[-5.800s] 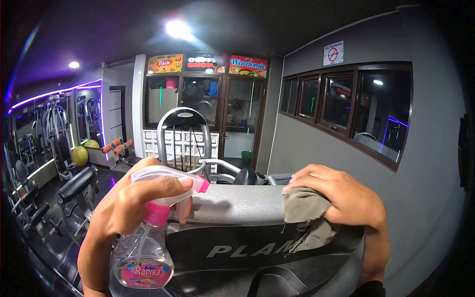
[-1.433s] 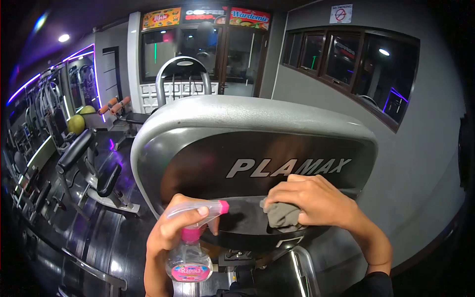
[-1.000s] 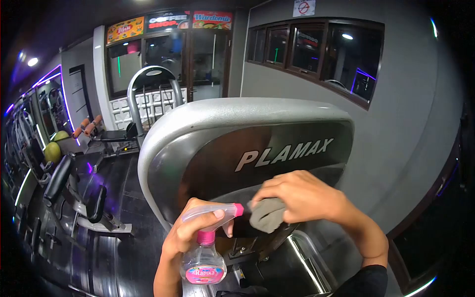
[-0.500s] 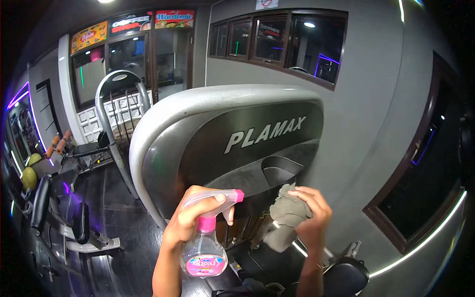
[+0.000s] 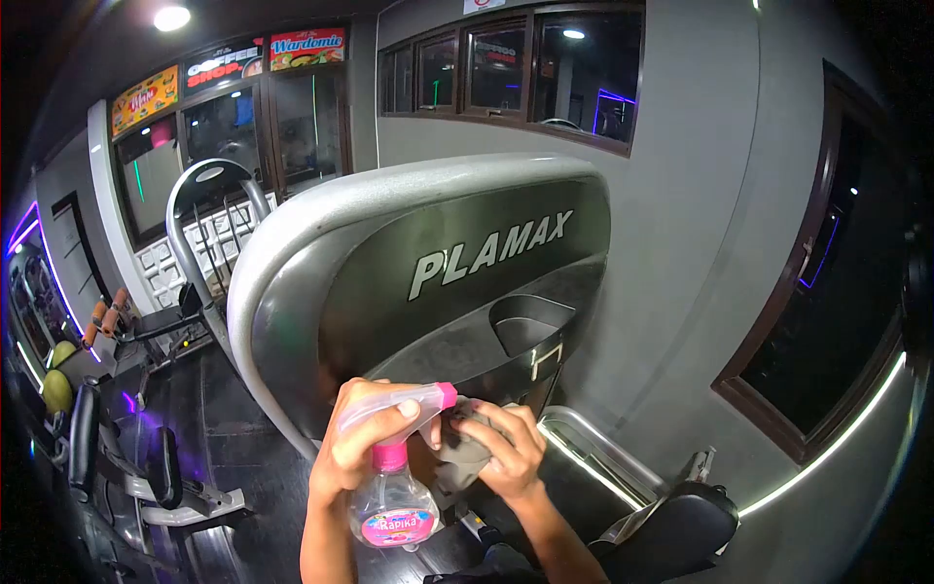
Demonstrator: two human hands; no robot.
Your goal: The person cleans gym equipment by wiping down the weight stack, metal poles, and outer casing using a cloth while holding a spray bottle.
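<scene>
My left hand (image 5: 352, 443) is wrapped round the neck and trigger head of a clear spray bottle (image 5: 395, 498) with a pink collar, a pink nozzle tip and a pink "Rapika" label. Bunched in my right hand (image 5: 511, 453) is a grey-green cloth (image 5: 467, 443), held right in front of the nozzle. The cloth lies partly behind the nozzle and my fingers. Beyond both hands stands a gym machine's dark panel (image 5: 389, 311) lettered "PLAMAX", with a silver rim (image 5: 409, 181). A recessed cup-like holder (image 5: 530, 326) is set in its lower right.
A padded black seat (image 5: 676, 526) is at the lower right, beside a silver tube frame. Other gym equipment (image 5: 161, 467) stands on the dark floor at left. A grey wall (image 5: 696, 243) with a dark-framed window (image 5: 798, 292) rises on the right.
My right hand has brought the cloth leftward, up to the spray bottle's nozzle. The view has shifted, so the machine sits slightly further left. The left hand keeps its grip on the bottle.
</scene>
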